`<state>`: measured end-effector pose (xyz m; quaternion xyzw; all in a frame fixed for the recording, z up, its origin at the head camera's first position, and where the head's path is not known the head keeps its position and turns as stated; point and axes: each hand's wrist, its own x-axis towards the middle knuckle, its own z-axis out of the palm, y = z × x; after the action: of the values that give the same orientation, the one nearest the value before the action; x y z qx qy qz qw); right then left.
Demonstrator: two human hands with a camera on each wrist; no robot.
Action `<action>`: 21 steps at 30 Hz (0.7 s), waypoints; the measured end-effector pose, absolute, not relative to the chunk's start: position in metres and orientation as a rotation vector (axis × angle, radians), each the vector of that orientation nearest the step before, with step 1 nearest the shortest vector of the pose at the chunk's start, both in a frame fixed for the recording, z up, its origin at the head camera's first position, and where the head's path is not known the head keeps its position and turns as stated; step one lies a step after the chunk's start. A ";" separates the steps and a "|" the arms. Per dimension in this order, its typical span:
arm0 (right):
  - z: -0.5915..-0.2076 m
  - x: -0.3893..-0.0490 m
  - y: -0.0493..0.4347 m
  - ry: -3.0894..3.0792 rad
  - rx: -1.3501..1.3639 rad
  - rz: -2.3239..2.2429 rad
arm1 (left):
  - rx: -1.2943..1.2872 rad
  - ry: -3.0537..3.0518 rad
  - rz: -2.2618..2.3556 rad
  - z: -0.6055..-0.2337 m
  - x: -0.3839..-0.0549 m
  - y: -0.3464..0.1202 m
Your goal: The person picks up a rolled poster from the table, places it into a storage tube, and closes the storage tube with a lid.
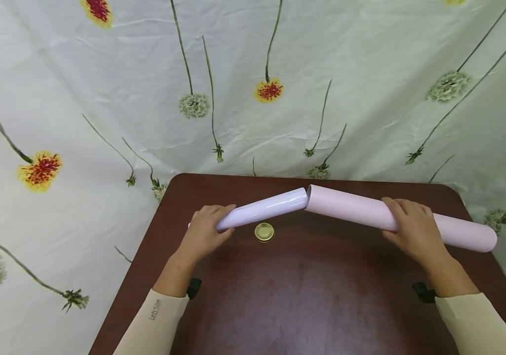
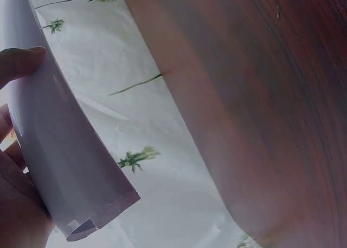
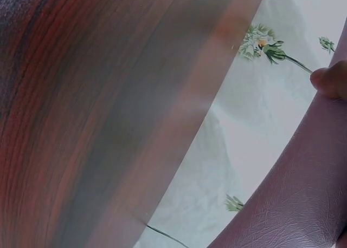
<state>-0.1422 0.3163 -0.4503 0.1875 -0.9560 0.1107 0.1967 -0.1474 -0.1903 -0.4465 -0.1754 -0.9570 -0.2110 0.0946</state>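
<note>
My left hand (image 1: pixel 204 230) grips a glossy pale roll (image 1: pixel 266 208), which looks like a rolled sheet, near its left end. In the left wrist view the thumb lies along the roll (image 2: pixel 65 139), and a loose edge shows at the roll's lower end. With its fingers over the top, my right hand (image 1: pixel 416 230) holds a longer, thicker pink tube (image 1: pixel 346 206). The roll's right end meets the tube's open left end at an angle; whether it reaches inside I cannot tell. Only a fingertip and the tube's wrinkled surface (image 3: pixel 298 177) show in the right wrist view.
A round gold lid (image 1: pixel 264 232) lies on the dark reddish-brown table (image 1: pixel 288 296), below the roll. Behind the table hangs a white cloth (image 1: pixel 244 59) printed with flowers. Both hands are held above the table's far half.
</note>
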 end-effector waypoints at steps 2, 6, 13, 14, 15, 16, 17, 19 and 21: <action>-0.450 -0.142 0.317 -2.673 0.531 0.312 | -0.527 -2.841 -0.619 -0.446 -0.147 -0.189; -0.450 -0.143 0.317 -2.657 0.548 0.321 | -0.535 -2.850 -0.611 -0.446 -0.147 -0.186; -0.451 -0.143 0.314 -2.647 0.570 0.329 | -0.542 -2.867 -0.602 -0.445 -0.145 -0.186; -0.452 -0.143 0.314 -2.644 0.573 0.329 | -0.539 -2.869 -0.598 -0.445 -0.145 -0.186; -0.452 -0.142 0.314 -2.643 0.576 0.330 | -0.535 -2.871 -0.595 -0.445 -0.145 -0.186; -0.451 -0.142 0.313 -2.641 0.577 0.330 | -0.531 -2.873 -0.595 -0.445 -0.144 -0.186; -0.451 -0.142 0.314 -2.639 0.580 0.328 | -0.528 -2.874 -0.594 -0.445 -0.144 -0.185; -0.452 -0.142 0.314 -2.635 0.581 0.324 | -0.526 -2.872 -0.598 -0.446 -0.145 -0.185; -0.452 -0.141 0.314 -2.632 0.581 0.322 | -0.529 -2.865 -0.606 -0.446 -0.145 -0.183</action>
<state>-0.1413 0.3144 -0.4515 0.2091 -0.9476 0.1160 0.2120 -0.1454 -0.1834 -0.4457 -0.1773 -0.9594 -0.2030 0.0827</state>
